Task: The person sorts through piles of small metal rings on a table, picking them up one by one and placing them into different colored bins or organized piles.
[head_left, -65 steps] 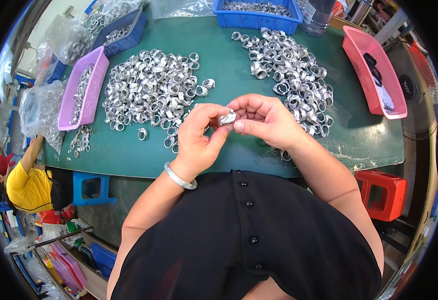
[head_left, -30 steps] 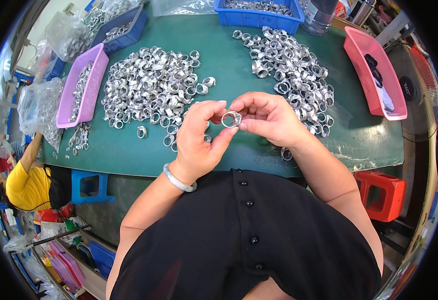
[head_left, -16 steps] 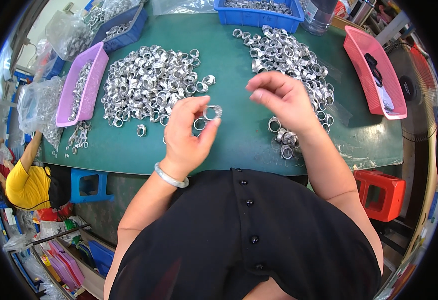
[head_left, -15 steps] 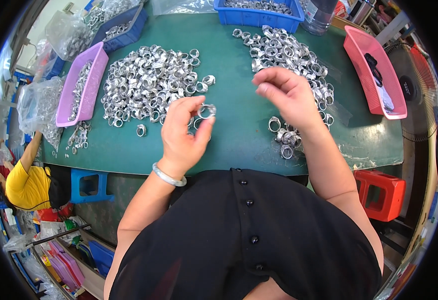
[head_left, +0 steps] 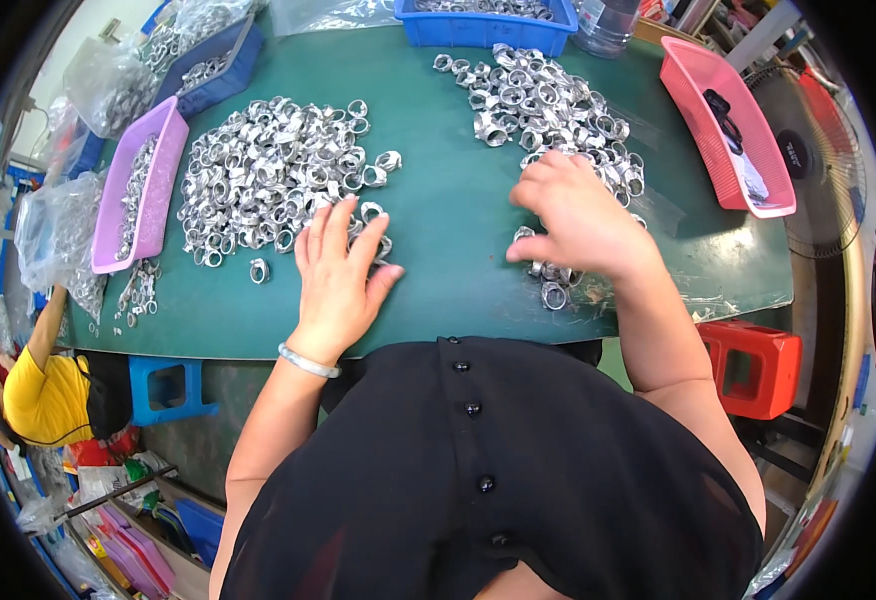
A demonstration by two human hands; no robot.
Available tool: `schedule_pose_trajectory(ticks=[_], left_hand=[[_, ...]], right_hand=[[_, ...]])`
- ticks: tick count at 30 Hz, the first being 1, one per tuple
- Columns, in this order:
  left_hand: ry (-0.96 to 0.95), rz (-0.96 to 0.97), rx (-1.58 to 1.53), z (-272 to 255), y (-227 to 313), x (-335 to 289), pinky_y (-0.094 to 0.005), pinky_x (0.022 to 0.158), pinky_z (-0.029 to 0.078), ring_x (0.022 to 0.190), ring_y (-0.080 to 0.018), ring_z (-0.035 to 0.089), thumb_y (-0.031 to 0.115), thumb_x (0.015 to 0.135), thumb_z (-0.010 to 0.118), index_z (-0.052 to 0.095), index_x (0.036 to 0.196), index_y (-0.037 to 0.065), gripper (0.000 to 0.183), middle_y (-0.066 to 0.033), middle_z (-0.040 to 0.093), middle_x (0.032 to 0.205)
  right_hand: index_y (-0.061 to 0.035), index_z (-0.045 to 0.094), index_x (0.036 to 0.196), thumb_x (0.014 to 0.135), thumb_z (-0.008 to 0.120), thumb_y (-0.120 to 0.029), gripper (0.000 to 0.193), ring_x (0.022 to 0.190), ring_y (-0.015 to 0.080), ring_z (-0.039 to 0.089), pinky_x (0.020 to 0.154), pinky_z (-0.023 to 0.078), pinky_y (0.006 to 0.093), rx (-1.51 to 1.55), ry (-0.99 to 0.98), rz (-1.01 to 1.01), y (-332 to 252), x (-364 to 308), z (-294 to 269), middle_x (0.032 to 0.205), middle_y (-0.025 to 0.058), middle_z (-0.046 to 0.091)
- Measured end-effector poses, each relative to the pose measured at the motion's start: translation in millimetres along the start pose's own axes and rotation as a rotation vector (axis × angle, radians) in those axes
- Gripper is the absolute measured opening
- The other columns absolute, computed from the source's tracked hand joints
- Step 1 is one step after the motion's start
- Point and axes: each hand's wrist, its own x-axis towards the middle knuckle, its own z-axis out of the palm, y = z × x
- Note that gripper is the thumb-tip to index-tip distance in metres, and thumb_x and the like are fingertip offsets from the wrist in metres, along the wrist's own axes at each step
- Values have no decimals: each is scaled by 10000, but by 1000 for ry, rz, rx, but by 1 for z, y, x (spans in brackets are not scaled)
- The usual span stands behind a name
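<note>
Two piles of silver metal rings lie on a green table (head_left: 438, 290). My left hand (head_left: 338, 275), with a pale bangle (head_left: 309, 362) on its wrist, is at the near right edge of the left ring pile (head_left: 268, 180). Its fingers are spread, and nothing shows in its grasp. Over the near part of the right ring pile (head_left: 533, 95) is my right hand (head_left: 583, 220), palm down, thumb apart from the loosely bent fingers. It covers some rings there. A single ring (head_left: 259, 270) lies apart in front of the left pile.
A purple basket (head_left: 165, 165) of small metal pieces stands at the left, with bagged parts beside it. Blue bins (head_left: 488, 33) of rings and a clear bottle (head_left: 606, 28) line the far side. At right are a pink basket (head_left: 693, 110) and a fan (head_left: 803, 155). Someone in yellow (head_left: 43, 400) is at left.
My left hand has let go of the ring it pinched, and its fingers have spread toward the left pile. My right hand has lowered onto the right pile. The whole view has shifted slightly.
</note>
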Motion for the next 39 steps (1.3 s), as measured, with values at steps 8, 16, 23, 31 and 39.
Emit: schedule_pose_trajectory(ticks=[8, 16, 23, 31, 39], left_hand=[[75, -99, 80, 2, -12, 9, -470, 1007, 239, 1226, -361, 319, 132, 748, 642, 505, 1218, 101, 491, -163, 386, 1304], [160, -6, -466, 0, 15, 5, -363, 898, 410, 1056, -296, 520, 72, 743, 662, 579, 1064, 24, 335, -144, 542, 1131], [26, -183, -1062, 0, 32, 13, -290, 759, 466, 834, -170, 581, 107, 802, 642, 577, 1008, -13, 247, -94, 600, 918], [-43, -456, -1595, -8, 40, 17, -254, 781, 467, 848, -115, 577, 116, 852, 610, 537, 1035, -14, 237, -59, 598, 931], [-98, -453, -1669, -7, 43, 21, -250, 771, 478, 838, -117, 589, 74, 840, 615, 534, 1055, -22, 249, -63, 603, 935]], right_hand=[[-44, 629, 785, 620, 731, -278, 304, 881, 232, 494, 792, 364, 368, -163, 24, 9, -16, -9, 20, 815, 71, 566], [-18, 577, 987, 653, 682, -74, 355, 852, 274, 563, 771, 451, 350, 637, 207, -92, -16, 7, 27, 929, 115, 591], [-8, 466, 1189, 752, 643, 23, 472, 878, 120, 555, 768, 470, 266, 1277, 114, -94, -37, 22, 22, 1004, 70, 551], [-42, 456, 1224, 750, 638, 25, 512, 873, 126, 564, 781, 466, 269, 1277, 299, -220, -40, 26, 34, 1072, 68, 558], [-59, 497, 1212, 748, 649, -28, 489, 964, 157, 554, 785, 462, 290, 1274, 322, -272, -37, 25, 42, 1111, 90, 556]])
